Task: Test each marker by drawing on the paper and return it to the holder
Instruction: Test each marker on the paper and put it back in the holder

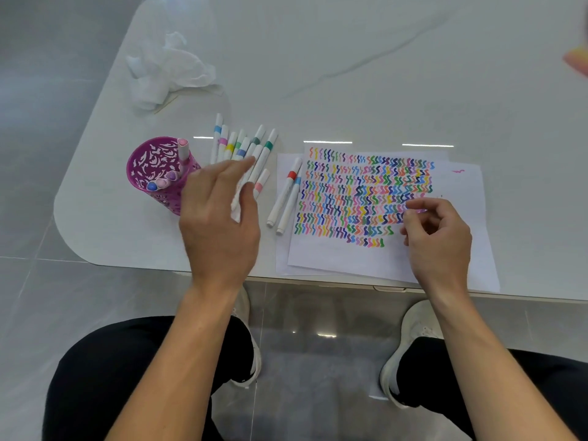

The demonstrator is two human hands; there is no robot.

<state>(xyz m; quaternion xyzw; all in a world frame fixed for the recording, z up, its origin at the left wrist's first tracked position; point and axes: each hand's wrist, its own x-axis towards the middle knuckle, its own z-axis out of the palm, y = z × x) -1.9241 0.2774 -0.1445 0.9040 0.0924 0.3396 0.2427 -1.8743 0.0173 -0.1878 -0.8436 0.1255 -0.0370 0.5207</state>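
Note:
A purple cut-out holder (pixel 149 167) stands at the table's left and has several capped markers in it, one pink-capped marker (pixel 183 151) sticking up highest. Right of the holder lies a pile of white markers (pixel 241 144) with coloured bands. My left hand (pixel 219 224) hovers over the near end of that pile with its fingers stretched out; I see nothing gripped. A red-banded marker (pixel 286 194) and a blue-banded marker (pixel 291 206) lie side by side at the left edge of the paper (pixel 334 256), which is covered in rows of coloured squiggles. My right hand (pixel 436 237) rests on the paper, loosely curled, holding nothing.
A crumpled white tissue (pixel 168 71) lies at the back left of the white marble table (pixel 350 74). A blurred orange-pink object (pixel 577 60) shows at the right edge. The table's front edge (pixel 318 281) runs just behind my wrists, with my knees and white shoes below.

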